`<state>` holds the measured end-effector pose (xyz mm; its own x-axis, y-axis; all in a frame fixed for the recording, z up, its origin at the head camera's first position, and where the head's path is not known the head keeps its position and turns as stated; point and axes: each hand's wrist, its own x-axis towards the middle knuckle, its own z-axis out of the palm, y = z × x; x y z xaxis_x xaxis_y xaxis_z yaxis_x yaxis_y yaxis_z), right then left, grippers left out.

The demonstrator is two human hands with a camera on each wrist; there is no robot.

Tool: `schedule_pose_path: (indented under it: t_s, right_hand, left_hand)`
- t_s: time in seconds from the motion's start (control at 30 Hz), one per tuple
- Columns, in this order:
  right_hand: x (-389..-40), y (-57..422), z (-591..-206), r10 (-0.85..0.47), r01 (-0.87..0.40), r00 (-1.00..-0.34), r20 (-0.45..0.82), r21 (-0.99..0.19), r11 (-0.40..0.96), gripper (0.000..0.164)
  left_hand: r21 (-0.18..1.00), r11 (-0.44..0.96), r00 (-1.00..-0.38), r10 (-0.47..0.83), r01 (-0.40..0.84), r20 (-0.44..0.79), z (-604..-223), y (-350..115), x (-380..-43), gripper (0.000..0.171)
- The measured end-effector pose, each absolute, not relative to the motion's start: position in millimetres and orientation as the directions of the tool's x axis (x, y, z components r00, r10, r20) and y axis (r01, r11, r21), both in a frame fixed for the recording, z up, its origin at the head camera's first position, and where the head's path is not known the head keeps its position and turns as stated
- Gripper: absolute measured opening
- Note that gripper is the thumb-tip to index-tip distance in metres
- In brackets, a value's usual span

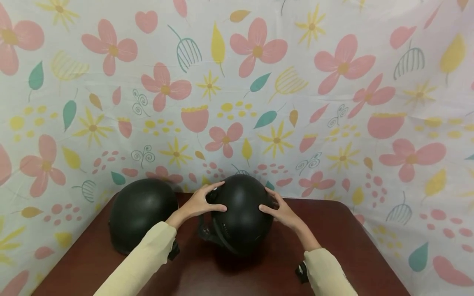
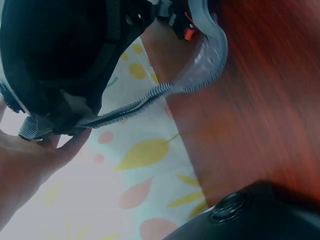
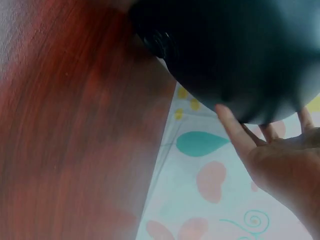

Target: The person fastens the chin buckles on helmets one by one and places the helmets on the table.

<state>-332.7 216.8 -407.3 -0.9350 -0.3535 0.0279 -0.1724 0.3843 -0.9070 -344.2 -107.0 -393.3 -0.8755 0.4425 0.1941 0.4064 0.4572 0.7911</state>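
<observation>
Between my two hands is a black helmet (image 1: pixel 244 213), tilted so that its open underside faces the left side. My left hand (image 1: pixel 201 201) grips its left edge, thumb on the shell and fingers toward the back. My right hand (image 1: pixel 283 211) holds the right side of the shell with thumb and spread fingers. In the left wrist view the dark inner lining (image 2: pixel 55 45) shows, and a grey chin strap (image 2: pixel 130 110) hangs in a loop near a buckle with a red part (image 2: pixel 189 33). Whether the helmet touches the table cannot be made out.
A second black helmet (image 1: pixel 142 213) sits on the left of the dark red-brown table (image 1: pixel 326 230), close to my left forearm. Its round vent (image 2: pixel 230 206) shows in the left wrist view. A flower-patterned cloth (image 1: pixel 237 102) hangs behind and around the table.
</observation>
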Motion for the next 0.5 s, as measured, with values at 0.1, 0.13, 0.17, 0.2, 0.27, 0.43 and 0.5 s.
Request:
schedule_pose_path:
  t_s: [0.1,0.13,0.17,0.2,0.27,0.43,0.5]
  right_hand:
    - [-333.9,222.5,-402.9,-0.362,-0.195,-0.932,0.031,-0.884,0.426,0.080]
    - [-333.9,223.9,-401.2,-0.364,-0.200,-0.931,0.032,-0.878,0.435,0.080]
    - [-333.9,225.3,-399.4,-0.369,-0.207,-0.929,0.033,-0.873,0.442,0.080]
    - [-333.8,226.4,-397.6,-0.374,-0.213,-0.927,0.034,-0.868,0.449,0.081]
    - [-333.5,228.2,-393.6,-0.382,-0.225,-0.924,0.034,-0.855,0.468,0.081]
    - [-332.7,229.2,-381.3,-0.377,-0.226,-0.926,0.025,-0.837,0.498,0.079]
    - [-332.9,227.0,-375.8,-0.372,-0.232,-0.927,0.033,-0.832,0.505,0.078]
  left_hand:
    - [0.758,0.492,-0.875,0.436,0.428,0.211,-390.5,-102.4,-344.6,0.089]
    - [0.755,0.494,-0.875,0.433,0.431,0.217,-389.6,-100.9,-344.6,0.089]
    - [0.753,0.495,-0.876,0.430,0.432,0.220,-388.9,-99.7,-344.9,0.089]
    - [0.754,0.492,-0.875,0.429,0.435,0.224,-388.5,-98.8,-345.3,0.089]
    - [0.757,0.485,-0.873,0.429,0.438,0.230,-387.6,-97.0,-346.0,0.089]
    - [0.768,0.480,-0.876,0.433,0.424,0.213,-386.1,-93.8,-346.6,0.090]
    - [0.771,0.479,-0.876,0.435,0.419,0.206,-385.1,-92.5,-346.5,0.090]
